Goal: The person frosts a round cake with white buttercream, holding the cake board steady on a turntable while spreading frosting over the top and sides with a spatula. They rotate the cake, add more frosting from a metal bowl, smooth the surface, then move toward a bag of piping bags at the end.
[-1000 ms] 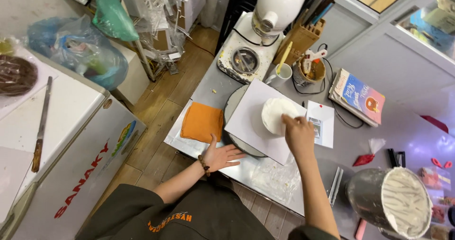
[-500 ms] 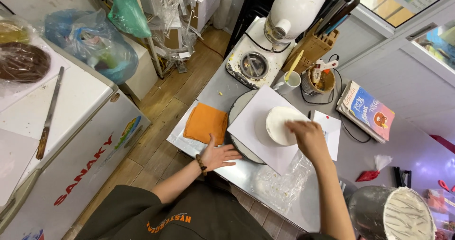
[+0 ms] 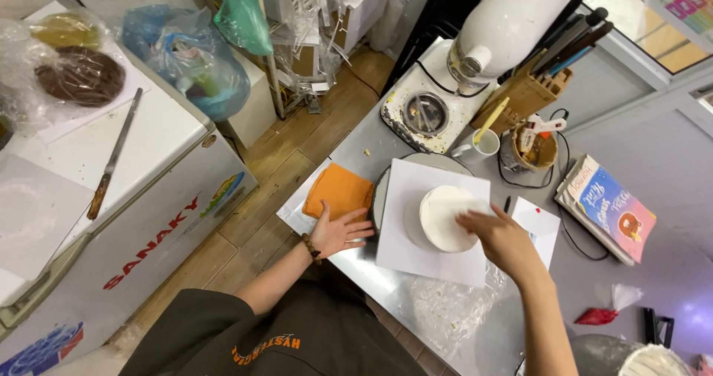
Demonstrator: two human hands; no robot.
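A round white cake (image 3: 440,214) sits on a white paper sheet (image 3: 416,253) laid over a round turntable (image 3: 381,198) on the steel counter (image 3: 371,268). My right hand (image 3: 501,236) reaches over the cake from the right, its fingers spread and touching the cake's right edge; I see nothing held in it. My left hand (image 3: 338,231) lies flat and open at the counter's left edge, fingertips on an orange cloth (image 3: 338,192).
Behind the cake stand a white mixer (image 3: 512,20), a knife block (image 3: 529,94), a mug with a yellow spoon (image 3: 479,146) and a booklet (image 3: 605,205). A red piping bag (image 3: 598,315) and a cream-filled bowl (image 3: 650,360) lie right. A white freezer (image 3: 111,198) carries a long knife (image 3: 111,157).
The view has shifted, so the counter sits lower and further right. My right hand has slid from the cake's top to its right edge. My left hand stays flat on the cloth.
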